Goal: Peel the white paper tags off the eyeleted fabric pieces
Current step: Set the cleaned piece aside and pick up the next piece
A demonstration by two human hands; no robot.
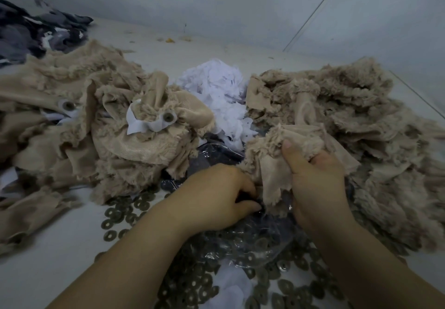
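Observation:
My right hand (317,183) grips a beige fuzzy fabric piece (277,154) at the centre, thumb pressed on its upper fold. My left hand (216,198) has its fingers curled at the lower edge of that piece, pinching something dark that I cannot make out. To the left lies a pile of beige fabric pieces (72,106); one carries a metal eyelet (168,117) with a white paper tag (142,123) stuck on it. Another eyelet with a tag (68,105) shows further left. A heap of peeled white paper tags (216,92) lies behind.
A second beige fabric pile (361,120) fills the right side. Several loose metal washers (120,214) and a clear plastic bag (252,241) of them lie on the white table in front. Dark patterned cloth (36,31) sits at the far left, by the wall.

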